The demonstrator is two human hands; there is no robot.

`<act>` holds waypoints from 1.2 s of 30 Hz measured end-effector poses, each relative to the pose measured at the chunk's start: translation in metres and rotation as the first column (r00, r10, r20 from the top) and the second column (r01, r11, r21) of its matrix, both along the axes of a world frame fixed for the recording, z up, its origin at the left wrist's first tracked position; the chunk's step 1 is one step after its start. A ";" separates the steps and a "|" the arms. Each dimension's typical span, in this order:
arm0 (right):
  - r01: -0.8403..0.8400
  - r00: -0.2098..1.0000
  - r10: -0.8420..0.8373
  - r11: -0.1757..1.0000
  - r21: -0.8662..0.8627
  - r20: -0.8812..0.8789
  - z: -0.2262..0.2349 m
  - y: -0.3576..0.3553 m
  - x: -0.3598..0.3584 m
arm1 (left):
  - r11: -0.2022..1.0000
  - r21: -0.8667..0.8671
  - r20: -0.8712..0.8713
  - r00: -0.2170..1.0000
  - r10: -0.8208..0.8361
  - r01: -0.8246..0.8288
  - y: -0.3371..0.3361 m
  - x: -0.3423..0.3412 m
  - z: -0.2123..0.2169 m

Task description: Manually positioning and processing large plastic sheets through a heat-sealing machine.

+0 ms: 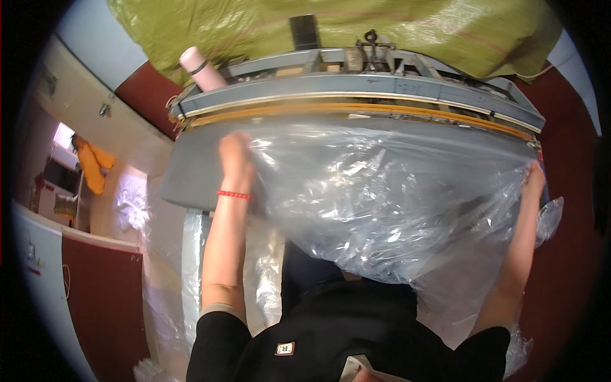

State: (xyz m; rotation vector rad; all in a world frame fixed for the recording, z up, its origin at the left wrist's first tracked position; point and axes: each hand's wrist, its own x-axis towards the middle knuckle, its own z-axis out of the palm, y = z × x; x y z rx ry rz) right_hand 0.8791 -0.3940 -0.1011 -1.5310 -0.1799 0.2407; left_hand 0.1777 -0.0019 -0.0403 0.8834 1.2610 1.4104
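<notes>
From the head view, a big clear plastic bag [388,191] lies spread over the grey table [191,178], right in front of the long sealing bar [356,102]. The left hand [237,159] pinches the bag's left edge, fingers closed on it. The right hand [533,178] grips the bag's right edge, far from the left hand. A pink bottle [200,69] stands behind the bar.

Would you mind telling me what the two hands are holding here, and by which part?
Both hold a large clear plastic bag: the left hand at its upper left edge, the right hand at its far right edge.
</notes>
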 end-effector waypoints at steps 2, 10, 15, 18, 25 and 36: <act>0.226 0.798 -0.130 0.970 -0.092 0.588 0.007 0.064 -0.050 | 0.924 0.331 -0.059 0.973 0.225 -0.194 0.025 -0.022 -0.009; 0.175 0.770 -0.029 0.970 -0.167 0.637 0.009 0.132 -0.082 | 0.855 0.517 -0.611 0.682 0.403 -0.042 0.085 -0.036 -0.045; 0.312 0.701 -0.109 0.935 -0.166 0.705 0.007 0.149 -0.078 | 0.909 0.416 -0.475 0.855 0.208 0.009 0.092 -0.017 -0.045; 0.338 0.726 -0.145 0.927 -0.164 0.672 0.014 0.154 -0.084 | 0.905 0.425 -0.406 0.890 0.206 -0.016 0.094 -0.018 -0.042; 0.092 0.939 -0.139 0.983 0.159 0.316 0.003 0.144 -0.051 | 0.932 0.335 -0.195 0.957 0.216 -0.142 0.091 -0.015 -0.030; 0.269 0.622 -0.134 0.962 -0.050 0.772 0.070 0.052 -0.114 | 0.901 0.364 -0.298 0.946 -0.128 0.237 0.049 -0.027 -0.009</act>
